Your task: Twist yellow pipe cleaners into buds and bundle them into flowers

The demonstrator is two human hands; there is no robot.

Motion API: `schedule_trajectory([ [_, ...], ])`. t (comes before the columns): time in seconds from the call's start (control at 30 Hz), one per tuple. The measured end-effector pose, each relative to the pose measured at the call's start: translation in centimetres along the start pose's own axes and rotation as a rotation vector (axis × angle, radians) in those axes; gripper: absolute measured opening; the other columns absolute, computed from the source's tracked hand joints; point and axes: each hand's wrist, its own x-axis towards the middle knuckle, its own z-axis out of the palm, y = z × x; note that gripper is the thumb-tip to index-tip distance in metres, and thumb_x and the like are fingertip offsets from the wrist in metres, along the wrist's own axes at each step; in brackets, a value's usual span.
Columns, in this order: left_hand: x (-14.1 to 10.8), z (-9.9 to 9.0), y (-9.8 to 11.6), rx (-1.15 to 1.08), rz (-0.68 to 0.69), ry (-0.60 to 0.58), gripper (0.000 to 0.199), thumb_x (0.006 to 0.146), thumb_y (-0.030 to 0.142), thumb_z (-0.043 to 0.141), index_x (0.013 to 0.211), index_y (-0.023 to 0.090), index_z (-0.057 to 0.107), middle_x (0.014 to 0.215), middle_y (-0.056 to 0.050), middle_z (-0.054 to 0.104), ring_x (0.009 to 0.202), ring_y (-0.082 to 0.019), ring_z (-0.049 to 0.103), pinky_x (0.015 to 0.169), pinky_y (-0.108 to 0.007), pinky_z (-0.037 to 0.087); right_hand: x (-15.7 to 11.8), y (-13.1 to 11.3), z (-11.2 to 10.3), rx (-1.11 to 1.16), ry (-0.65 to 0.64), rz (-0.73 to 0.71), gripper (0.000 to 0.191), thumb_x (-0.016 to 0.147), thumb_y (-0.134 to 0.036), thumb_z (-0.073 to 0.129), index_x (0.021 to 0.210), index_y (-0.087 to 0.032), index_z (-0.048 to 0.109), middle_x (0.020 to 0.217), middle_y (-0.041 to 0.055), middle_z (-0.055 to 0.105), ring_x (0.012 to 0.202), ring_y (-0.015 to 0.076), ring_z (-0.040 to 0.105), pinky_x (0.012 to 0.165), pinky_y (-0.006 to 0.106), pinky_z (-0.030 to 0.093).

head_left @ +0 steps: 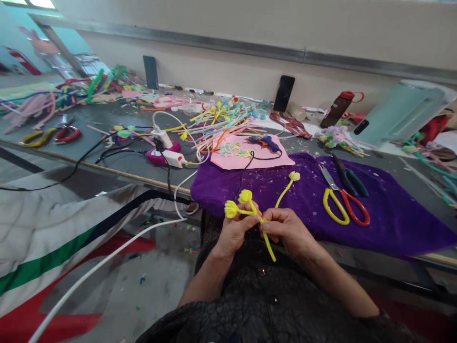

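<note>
Close to my body, above the front edge of the purple cloth [310, 214], my left hand [235, 231] pinches a yellow pipe-cleaner flower stem [269, 245] topped by two fuzzy flower heads [245, 196]. My right hand [287, 231] is closed on the same stem, its fingertips meeting the left ones. A single yellow pipe-cleaner flower [293, 176] sticks up beyond my right fingers; whether they hold its stem or it rests on the cloth, I cannot tell. To the right lie scissors with yellow and red handles [346, 207] and dark green pliers [352, 178].
A blue glue gun [266, 142] and short pipe-cleaner bits rest on a pink sheet [228, 162]. Behind are piled pipe cleaners [228, 116] and a leaning phone [284, 93]. A power strip [167, 155] with a white cable [117, 252] is at left; a brown bottle [337, 109] stands right.
</note>
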Motion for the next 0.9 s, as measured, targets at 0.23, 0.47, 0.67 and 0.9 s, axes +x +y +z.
schedule_trajectory([
  [0.23,-0.3,0.1,0.2,0.09,0.034,-0.005,0.013,0.067,0.022,0.07,0.063,0.014,0.061,0.073,0.0,0.054,0.065,-0.01,0.051,0.06,-0.021,0.043,-0.1,-0.2,0.0,-0.057,-0.024,0.036,0.022,0.073,-0.033,0.064,0.065,-0.014,0.056,0.053,-0.0027,0.052,0.04,0.0046,0.033,0.04,0.02,0.024],
  [0.47,0.6,-0.1,-1.8,0.216,0.132,0.3,0.015,0.066,0.024,0.071,0.074,0.016,0.061,0.075,0.001,0.059,0.07,-0.011,0.055,0.069,-0.024,0.044,0.3,0.2,0.5,-1.1,0.342,-0.528,0.019,0.083,-0.024,0.05,0.07,-0.016,0.061,0.067,0.0044,0.057,0.061,0.0121,0.048,0.059,0.026,0.033],
  [0.67,0.2,-0.4,-1.0,0.206,0.089,0.26,0.017,0.066,0.023,0.071,0.08,0.018,0.064,0.08,0.0,0.064,0.076,-0.013,0.058,0.072,-0.024,0.045,0.7,-0.2,0.3,-0.738,0.227,-0.318,0.021,0.08,-0.028,0.054,0.063,-0.016,0.056,0.057,-0.0002,0.051,0.051,0.0088,0.042,0.05,0.022,0.03],
  [0.9,-0.2,-1.2,0.2,0.042,-0.117,-0.101,0.028,0.057,0.032,0.076,0.079,0.015,0.07,0.069,-0.003,0.062,0.055,-0.011,0.051,0.051,-0.022,0.042,0.4,0.2,-0.4,0.288,-0.253,0.162,0.02,0.067,-0.031,0.065,0.065,-0.013,0.056,0.048,-0.0031,0.052,0.033,0.0023,0.028,0.036,0.018,0.017],
])
